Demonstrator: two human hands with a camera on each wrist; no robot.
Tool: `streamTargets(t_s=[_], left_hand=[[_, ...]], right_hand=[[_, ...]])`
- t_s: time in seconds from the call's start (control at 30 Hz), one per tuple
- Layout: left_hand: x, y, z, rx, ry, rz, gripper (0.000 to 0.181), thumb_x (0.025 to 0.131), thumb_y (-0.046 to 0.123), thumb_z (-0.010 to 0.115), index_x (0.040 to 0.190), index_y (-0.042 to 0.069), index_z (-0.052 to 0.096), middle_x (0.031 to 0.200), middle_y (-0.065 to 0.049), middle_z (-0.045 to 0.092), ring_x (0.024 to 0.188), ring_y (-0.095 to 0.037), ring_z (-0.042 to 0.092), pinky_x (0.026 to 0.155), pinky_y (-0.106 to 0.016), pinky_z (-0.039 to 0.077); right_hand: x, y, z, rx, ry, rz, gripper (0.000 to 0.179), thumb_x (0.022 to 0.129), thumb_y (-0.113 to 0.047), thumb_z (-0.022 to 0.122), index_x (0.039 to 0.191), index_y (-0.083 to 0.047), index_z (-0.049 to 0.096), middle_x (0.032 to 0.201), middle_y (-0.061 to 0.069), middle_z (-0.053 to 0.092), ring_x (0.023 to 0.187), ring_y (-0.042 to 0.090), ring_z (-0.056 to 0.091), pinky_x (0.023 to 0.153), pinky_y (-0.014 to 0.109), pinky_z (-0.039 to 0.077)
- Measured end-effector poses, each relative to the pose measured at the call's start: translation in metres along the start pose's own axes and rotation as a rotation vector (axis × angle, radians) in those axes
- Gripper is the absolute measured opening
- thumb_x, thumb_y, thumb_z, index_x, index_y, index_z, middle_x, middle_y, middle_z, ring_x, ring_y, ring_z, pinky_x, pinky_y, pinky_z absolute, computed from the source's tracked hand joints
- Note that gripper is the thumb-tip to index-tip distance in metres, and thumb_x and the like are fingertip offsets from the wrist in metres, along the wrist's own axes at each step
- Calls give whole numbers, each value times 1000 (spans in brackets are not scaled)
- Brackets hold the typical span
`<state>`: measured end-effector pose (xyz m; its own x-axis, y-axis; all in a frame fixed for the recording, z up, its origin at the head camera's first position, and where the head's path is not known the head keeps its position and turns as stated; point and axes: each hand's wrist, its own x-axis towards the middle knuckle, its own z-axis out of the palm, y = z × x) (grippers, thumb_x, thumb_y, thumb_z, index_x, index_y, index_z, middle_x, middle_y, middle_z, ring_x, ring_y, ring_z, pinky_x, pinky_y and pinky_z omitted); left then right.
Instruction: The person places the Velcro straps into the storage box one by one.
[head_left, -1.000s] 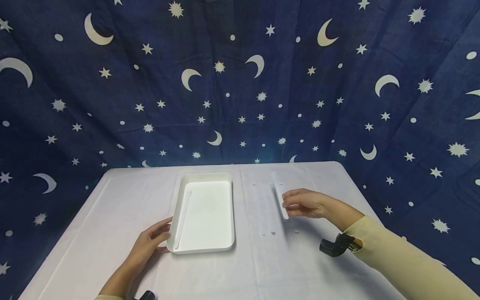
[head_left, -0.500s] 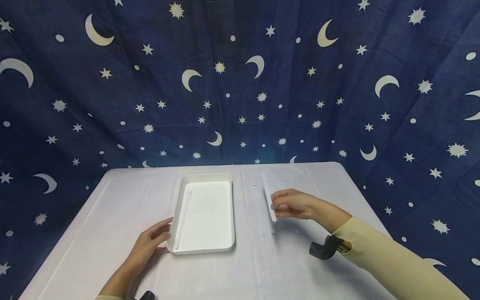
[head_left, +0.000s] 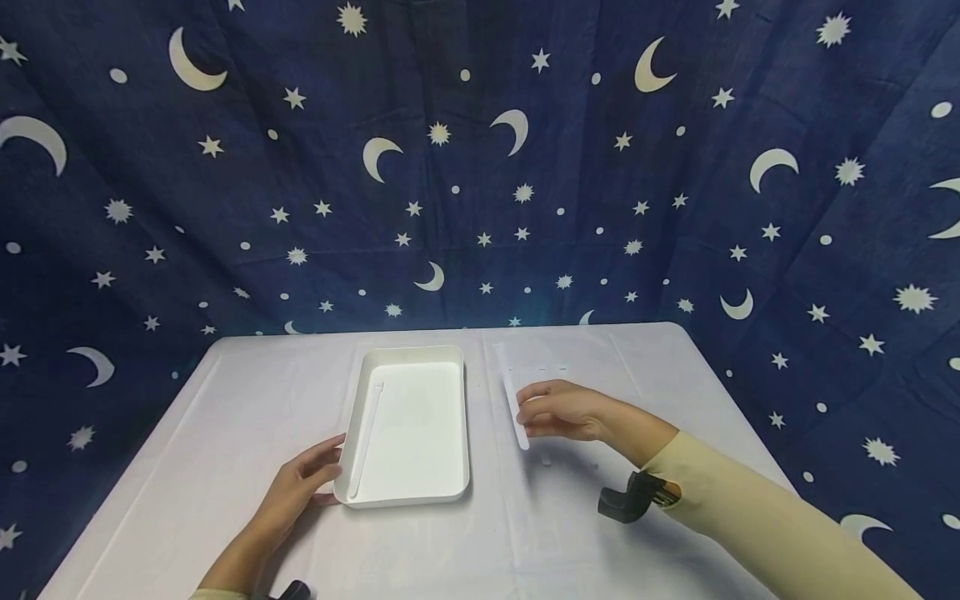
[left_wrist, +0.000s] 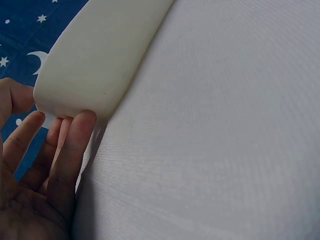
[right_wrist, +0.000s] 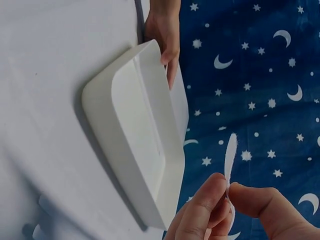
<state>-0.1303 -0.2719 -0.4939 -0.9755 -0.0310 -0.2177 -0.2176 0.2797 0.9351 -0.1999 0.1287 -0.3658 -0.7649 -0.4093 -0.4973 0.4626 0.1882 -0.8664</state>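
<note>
My right hand point(head_left: 564, 412) pinches a long, thin white strip point(head_left: 510, 398) between thumb and fingers, standing on edge and running away from me, to the right of a white tray. In the right wrist view the strip point(right_wrist: 230, 156) shows edge-on above the pinch. My left hand point(head_left: 300, 487) is at the near left corner of the shallow white tray point(head_left: 408, 502). Up close, its fingertips touch the tray's outer wall point(left_wrist: 82, 65). Inside the tray, along its left side, lies another slim white stick point(head_left: 365, 446) with a slightly wider far end.
Pale rounded ends point(head_left: 546, 461) and small dark marks point(head_left: 562, 368) show faintly on the white tablecloth point(head_left: 210, 433) around my right hand. Behind the table hangs a dark blue curtain point(head_left: 480, 158) with moons and stars.
My right hand has moved left toward the tray with the strip in its pinch, passing over the faint pale shapes on the cloth. My left hand and the tray have stayed put.
</note>
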Motion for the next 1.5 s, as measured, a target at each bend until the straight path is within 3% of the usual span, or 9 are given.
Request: streamTargets(t_s=[0.43,0.73,1.1,1.5], left_hand=[[1,0,0,1,-3,-14,59,94,22,63,148,10,43,142,-24,47,123,-38,55,77,-35,62],[2,-1,2,14,14,-18,58,93,22,63,147,10,45,140,-24,50,119,-36,59,75,-34,62],[2,-2,2,11,16,-16,58,92,21,63,146,9,45,139,-25,50,119,-38,59,75,-35,62],[1,-2,1,21,9,-15,59,93,22,62,147,9,44,141,-24,48,120,-37,58,76,-34,62]], right_hand=[[9,-4,24,-13,-26,-20,27,80,4,64,107,3,58,87,6,60,76,14,64,76,27,61],[17,-4,41,-10,-37,-19,21,80,6,65,100,-2,60,85,6,61,74,14,64,76,27,61],[27,-8,69,-33,-86,-20,25,81,4,65,105,0,60,89,7,62,75,15,64,81,30,61],[41,-5,98,-18,-97,-26,22,80,6,66,100,-2,61,90,8,61,77,16,64,84,33,61]])
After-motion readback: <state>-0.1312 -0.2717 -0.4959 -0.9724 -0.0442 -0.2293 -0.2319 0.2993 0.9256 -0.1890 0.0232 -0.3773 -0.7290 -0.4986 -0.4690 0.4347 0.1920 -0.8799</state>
